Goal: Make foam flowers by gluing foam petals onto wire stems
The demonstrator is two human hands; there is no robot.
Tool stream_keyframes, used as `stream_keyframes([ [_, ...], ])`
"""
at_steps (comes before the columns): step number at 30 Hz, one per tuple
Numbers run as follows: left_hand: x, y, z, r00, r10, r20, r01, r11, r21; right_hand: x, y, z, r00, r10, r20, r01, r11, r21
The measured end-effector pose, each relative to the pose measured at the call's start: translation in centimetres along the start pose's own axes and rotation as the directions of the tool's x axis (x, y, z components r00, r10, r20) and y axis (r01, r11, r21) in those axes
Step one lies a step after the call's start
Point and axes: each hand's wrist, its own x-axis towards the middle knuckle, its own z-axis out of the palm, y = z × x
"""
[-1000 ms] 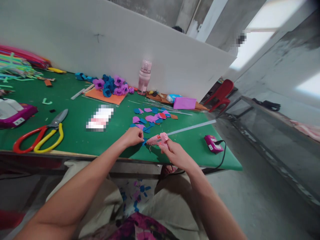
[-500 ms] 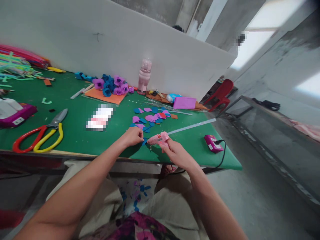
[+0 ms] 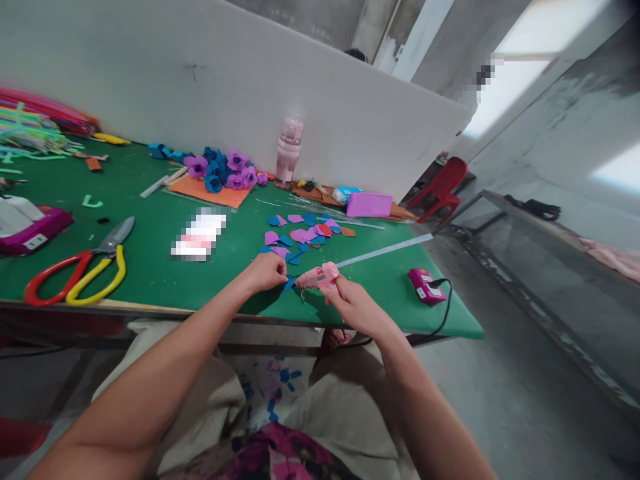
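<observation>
My right hand (image 3: pixel 353 305) grips a pink glue gun (image 3: pixel 317 277) with a long clear glue stick (image 3: pixel 384 251) sticking out behind it. The gun's nozzle points left at a small blue petal piece (image 3: pixel 289 283) that my left hand (image 3: pixel 267 272) pinches near the front edge of the green table (image 3: pixel 160 267). Just beyond my hands lies a scatter of blue and purple cut petals (image 3: pixel 300 235).
Red-and-yellow shears (image 3: pixel 80 270) lie at the front left. Finished blue and purple flowers (image 3: pixel 223 171) rest on an orange sheet near a pink bottle (image 3: pixel 289 151). A magenta plug box (image 3: pixel 425 287) with a black cord sits at the right edge. A white board stands behind the table.
</observation>
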Motion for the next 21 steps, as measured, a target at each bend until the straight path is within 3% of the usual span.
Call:
stream_keyframes([
  [21,-0.05,0.02,-0.02,1.0,0.019,-0.004,-0.019,1.0,-0.004,-0.01,0.23,-0.03,0.999,0.028,-0.015,-0.028,1.0,0.005],
])
